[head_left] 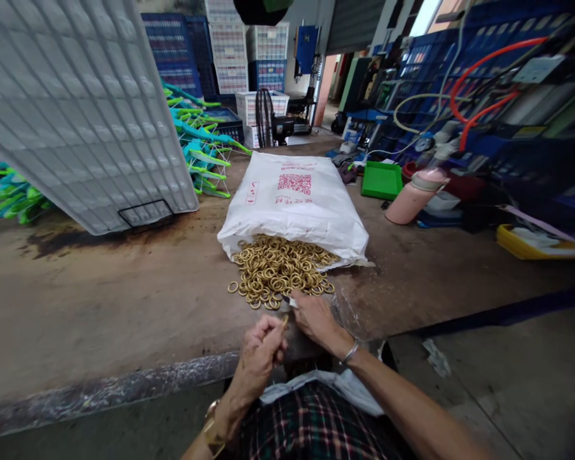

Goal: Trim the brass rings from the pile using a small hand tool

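A white woven sack (292, 191) with red print lies on the brown table (148, 300). From its near opening a heap of brass-coloured rings (278, 268) spills onto the wood. My left hand (262, 345), with a gold watch at the wrist, is closed on a ring (285, 321) just below the heap. My right hand (314, 314), wearing a bracelet, reaches the near edge of the heap. Its fingers are closed on a small tool (289, 300) with a dark tip and a whitish part, largely covered by the fingers.
A tall grey plastic panel (91, 115) stands at the left, with green and turquoise plastic pieces (201, 147) behind it. On the right are a green tray (382, 180), a pink bottle (414, 195) and a yellow tray (539, 243). A black fan (266, 118) stands beyond the sack.
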`<state>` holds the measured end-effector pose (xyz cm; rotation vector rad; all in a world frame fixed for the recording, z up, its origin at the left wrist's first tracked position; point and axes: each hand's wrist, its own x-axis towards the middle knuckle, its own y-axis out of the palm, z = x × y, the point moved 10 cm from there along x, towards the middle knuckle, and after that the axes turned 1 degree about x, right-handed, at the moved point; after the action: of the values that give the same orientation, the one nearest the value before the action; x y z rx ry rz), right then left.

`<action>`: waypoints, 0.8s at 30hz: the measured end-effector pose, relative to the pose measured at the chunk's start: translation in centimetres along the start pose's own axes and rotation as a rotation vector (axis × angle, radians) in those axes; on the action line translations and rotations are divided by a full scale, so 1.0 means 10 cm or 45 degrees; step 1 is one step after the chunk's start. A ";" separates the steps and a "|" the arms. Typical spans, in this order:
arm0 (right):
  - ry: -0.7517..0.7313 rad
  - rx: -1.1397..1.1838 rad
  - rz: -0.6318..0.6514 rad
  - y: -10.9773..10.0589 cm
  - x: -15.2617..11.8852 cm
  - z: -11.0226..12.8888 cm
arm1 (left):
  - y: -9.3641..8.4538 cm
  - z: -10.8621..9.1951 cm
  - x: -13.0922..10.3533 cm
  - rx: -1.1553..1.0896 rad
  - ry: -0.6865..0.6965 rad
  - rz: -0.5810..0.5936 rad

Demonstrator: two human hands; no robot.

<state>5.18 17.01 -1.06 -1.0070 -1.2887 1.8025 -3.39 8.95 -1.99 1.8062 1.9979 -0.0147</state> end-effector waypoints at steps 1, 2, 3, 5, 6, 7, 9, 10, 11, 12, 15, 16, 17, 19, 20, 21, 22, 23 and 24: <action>-0.014 0.007 -0.025 -0.04 0.02 0.00 | 0.03 0.01 -0.02 -0.063 -0.013 0.023; -0.043 0.022 -0.055 -0.08 0.04 0.02 | 0.04 0.02 -0.03 -0.146 -0.033 0.033; -0.086 0.040 -0.081 -0.12 0.06 0.07 | 0.04 0.04 -0.03 -0.230 -0.060 0.036; -0.186 0.071 -0.125 -0.20 0.11 0.24 | 0.02 0.09 -0.03 -0.364 -0.123 0.030; -0.244 0.074 -0.137 -0.24 0.14 0.35 | -0.01 0.12 -0.03 -0.402 -0.152 0.022; -0.303 0.064 -0.137 -0.27 0.17 0.48 | -0.05 0.15 -0.03 -0.426 -0.173 0.008; -0.423 0.014 -0.119 -0.32 0.25 0.76 | -0.14 0.17 -0.04 -0.453 -0.177 -0.034; -0.463 -0.023 -0.102 -0.34 0.29 0.89 | -0.19 0.17 -0.06 -0.464 -0.165 -0.055; -0.489 -0.054 -0.093 -0.35 0.34 1.02 | -0.24 0.16 -0.07 -0.477 -0.146 -0.075; -0.536 -0.084 -0.082 -0.36 0.39 1.15 | -0.29 0.14 -0.09 -0.493 -0.125 -0.092; -0.616 -0.148 -0.064 -0.34 0.53 1.47 | -0.40 0.11 -0.15 -0.552 -0.101 -0.123; -0.608 -0.161 -0.051 -0.32 0.59 1.53 | -0.43 0.11 -0.16 -0.573 -0.113 -0.127; -0.593 -0.171 -0.022 -0.29 0.64 1.57 | -0.46 0.12 -0.18 -0.597 -0.135 -0.125; -0.591 -0.190 0.004 -0.24 0.71 1.63 | -0.49 0.15 -0.19 -0.657 -0.176 -0.109; -0.588 -0.197 0.012 -0.22 0.74 1.64 | -0.51 0.16 -0.19 -0.692 -0.192 -0.105; -0.586 -0.203 0.016 -0.21 0.77 1.65 | -0.53 0.17 -0.19 -0.726 -0.202 -0.107; -0.582 -0.207 0.018 -0.21 0.79 1.66 | -0.56 0.18 -0.18 -0.758 -0.208 -0.114; -0.579 -0.209 0.019 -0.20 0.80 1.65 | -0.58 0.19 -0.18 -0.786 -0.211 -0.123; -0.576 -0.210 0.019 -0.20 0.82 1.65 | -0.60 0.19 -0.17 -0.812 -0.212 -0.130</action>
<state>-12.95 17.66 2.61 -0.7121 -1.7265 2.0353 -8.45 5.93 -4.86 1.2513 1.7116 0.3836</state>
